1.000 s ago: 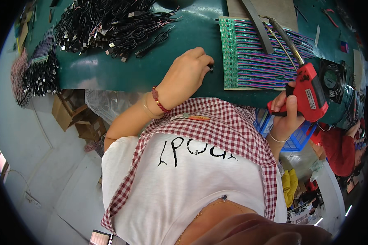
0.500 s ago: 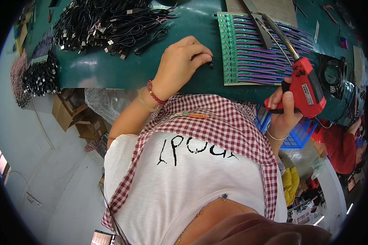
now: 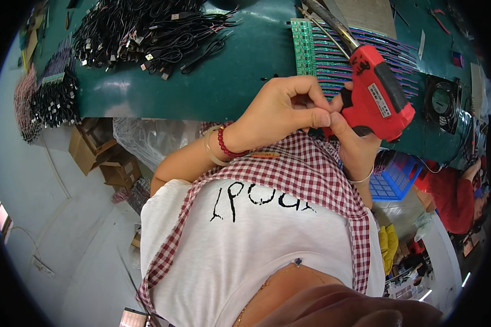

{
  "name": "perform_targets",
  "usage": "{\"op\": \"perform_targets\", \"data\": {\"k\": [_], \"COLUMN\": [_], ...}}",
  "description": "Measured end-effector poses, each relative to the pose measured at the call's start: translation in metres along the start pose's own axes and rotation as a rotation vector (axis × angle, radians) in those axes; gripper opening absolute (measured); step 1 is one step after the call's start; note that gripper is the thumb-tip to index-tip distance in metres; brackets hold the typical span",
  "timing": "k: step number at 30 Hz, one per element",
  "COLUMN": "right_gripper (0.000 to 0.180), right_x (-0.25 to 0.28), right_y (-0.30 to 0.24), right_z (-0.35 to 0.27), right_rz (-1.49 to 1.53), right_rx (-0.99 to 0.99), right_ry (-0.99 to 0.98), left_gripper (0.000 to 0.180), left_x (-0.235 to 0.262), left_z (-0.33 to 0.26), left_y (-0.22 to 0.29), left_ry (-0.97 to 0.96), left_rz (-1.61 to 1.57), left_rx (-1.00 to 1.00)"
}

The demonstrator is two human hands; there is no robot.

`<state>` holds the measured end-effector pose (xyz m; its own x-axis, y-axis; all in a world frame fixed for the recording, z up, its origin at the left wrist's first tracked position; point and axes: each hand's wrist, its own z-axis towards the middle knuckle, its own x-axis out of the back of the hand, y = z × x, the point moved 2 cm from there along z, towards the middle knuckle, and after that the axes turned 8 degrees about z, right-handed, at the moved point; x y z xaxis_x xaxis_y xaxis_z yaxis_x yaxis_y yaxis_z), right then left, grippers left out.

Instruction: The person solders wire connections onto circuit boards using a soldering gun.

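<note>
My right hand (image 3: 357, 147) grips a red soldering gun (image 3: 379, 101) with a black grip panel; its metal barrel points away to the upper left. Close against it is my left hand (image 3: 289, 106), thumb and forefinger pinched together and meeting the right thumb in front of the gun's handle. Whatever lies in that pinch is too small or hidden to make out. Just beyond the gun and hands lies a panel of green circuit boards (image 3: 303, 41) with rows of purple, dark and pink wires. Part of the panel is covered by the gun and fingers.
A big heap of black USB cables (image 3: 142, 35) lies at the far left of the green table (image 3: 120, 92). More cables (image 3: 54, 98) hang over its left edge. At right stand a black fan (image 3: 442, 103) and, lower, a blue crate (image 3: 395, 182). Another person's red sleeve (image 3: 453, 196) shows beyond.
My left hand has moved right, from the table beside the boards to my right hand's fingers. The soldering gun has shifted left and tilted, still in my right hand.
</note>
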<state>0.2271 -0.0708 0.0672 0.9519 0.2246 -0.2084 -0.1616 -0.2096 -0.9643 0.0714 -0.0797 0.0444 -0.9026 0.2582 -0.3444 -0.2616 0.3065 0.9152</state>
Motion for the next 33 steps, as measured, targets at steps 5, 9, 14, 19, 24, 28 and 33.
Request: {"op": "perform_targets", "data": {"k": [5,9,14,19,24,28,33], "right_gripper": [0.047,0.046,0.046,0.045,0.028,0.040,0.039], "right_x": [-0.002,-0.004,-0.003,-0.001,-0.004,0.001,0.041], "right_y": [-0.003,-0.003,-0.003,0.000,0.000,0.003,0.010], "right_z": [0.000,0.003,0.003,0.004,0.005,0.004,-0.011], "right_rz": [-0.016,-0.070,-0.110,-0.155,-0.309,-0.191,-0.080], "right_rx": [0.000,-0.001,0.022,0.025,0.028,0.008,-0.005], "right_ry": [0.056,0.020,0.008,0.019,-0.014,0.065,0.115], "left_gripper": [0.011,0.011,0.012,0.014,0.008,0.010,0.015], "left_x": [-0.007,-0.004,0.004,-0.002,0.003,0.027,0.086], "left_z": [-0.005,-0.006,-0.002,-0.004,-0.001,0.012,0.045], "left_y": [0.003,0.006,0.004,0.009,0.014,0.013,-0.005], "left_ry": [0.130,0.203,0.125,0.176,0.126,0.017,0.071], "left_rz": [-0.013,-0.022,0.304,0.272,0.473,0.313,0.307], "left_rx": [0.037,0.084,-0.117,-0.111,0.014,0.219,0.257]}}
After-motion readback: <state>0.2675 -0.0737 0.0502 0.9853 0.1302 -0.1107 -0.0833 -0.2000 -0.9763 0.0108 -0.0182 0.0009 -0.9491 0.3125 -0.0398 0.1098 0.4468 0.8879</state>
